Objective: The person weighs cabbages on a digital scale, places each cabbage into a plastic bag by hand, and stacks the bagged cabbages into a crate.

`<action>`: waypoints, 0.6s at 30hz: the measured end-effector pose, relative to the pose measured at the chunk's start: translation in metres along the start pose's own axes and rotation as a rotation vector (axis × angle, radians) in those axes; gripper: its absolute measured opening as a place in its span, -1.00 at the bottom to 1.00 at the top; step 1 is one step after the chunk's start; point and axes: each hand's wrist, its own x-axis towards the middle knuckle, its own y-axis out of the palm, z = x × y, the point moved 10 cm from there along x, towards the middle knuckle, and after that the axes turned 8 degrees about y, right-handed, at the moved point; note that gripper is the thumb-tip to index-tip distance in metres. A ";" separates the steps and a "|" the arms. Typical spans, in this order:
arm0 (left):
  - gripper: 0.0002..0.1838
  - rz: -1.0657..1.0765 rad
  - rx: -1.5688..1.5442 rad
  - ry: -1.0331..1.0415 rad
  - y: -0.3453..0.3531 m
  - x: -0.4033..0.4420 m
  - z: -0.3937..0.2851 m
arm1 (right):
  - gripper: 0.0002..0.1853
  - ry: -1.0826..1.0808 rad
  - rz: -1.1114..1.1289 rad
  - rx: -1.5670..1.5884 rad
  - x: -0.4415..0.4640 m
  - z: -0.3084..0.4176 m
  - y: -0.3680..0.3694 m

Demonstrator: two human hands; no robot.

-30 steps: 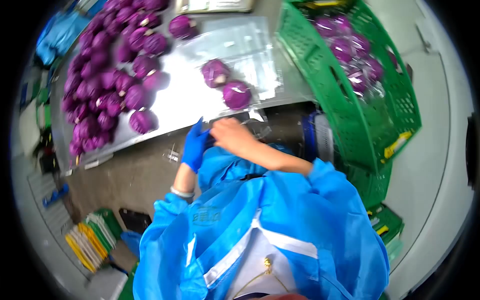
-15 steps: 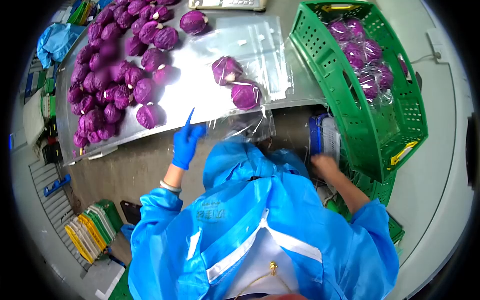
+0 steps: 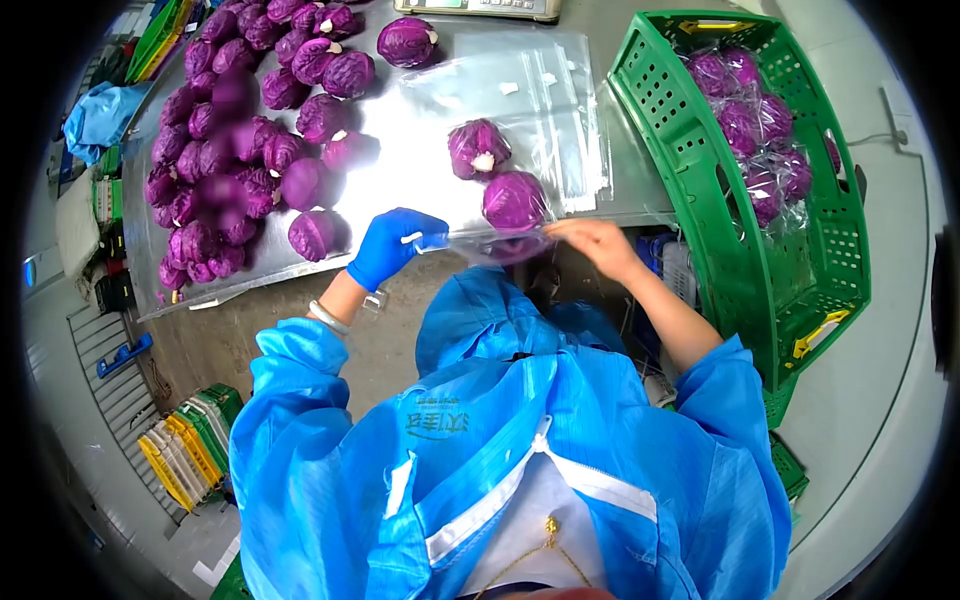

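Observation:
My left hand (image 3: 397, 245), in a blue glove, is closed on one side of a clear plastic bag (image 3: 490, 246) at the table's front edge. My bare right hand (image 3: 597, 243) pinches the bag's other side, so its edge is stretched between both hands. Just beyond it, a red cabbage (image 3: 515, 200) touches the plastic. A second red cabbage (image 3: 478, 149) with a pale stem end lies right behind. Whether either cabbage is inside the bag, I cannot tell.
Many loose red cabbages (image 3: 282, 152) cover the left of the metal table. Flat clear bags (image 3: 560, 110) lie stacked right of centre. At the right stands a green crate (image 3: 690, 200) holding wrapped cabbages (image 3: 745, 125). A scale (image 3: 480, 6) sits at the back.
My right hand has come up from beside the crate to the bag. My left hand has moved right and closed on the bag, whose hanging edge is now lifted.

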 end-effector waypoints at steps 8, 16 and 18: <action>-0.57 -0.540 -0.682 -0.891 0.049 -0.016 0.107 | -0.63 0.606 -0.463 0.257 0.047 -0.101 -0.024; -0.58 -0.583 -0.655 -0.939 0.048 -0.019 0.117 | -0.50 -0.210 -0.610 -0.795 0.043 0.072 -0.004; -0.60 -0.558 -0.643 -0.949 0.050 -0.020 0.121 | -0.27 -0.189 -0.344 -0.968 0.071 0.092 0.046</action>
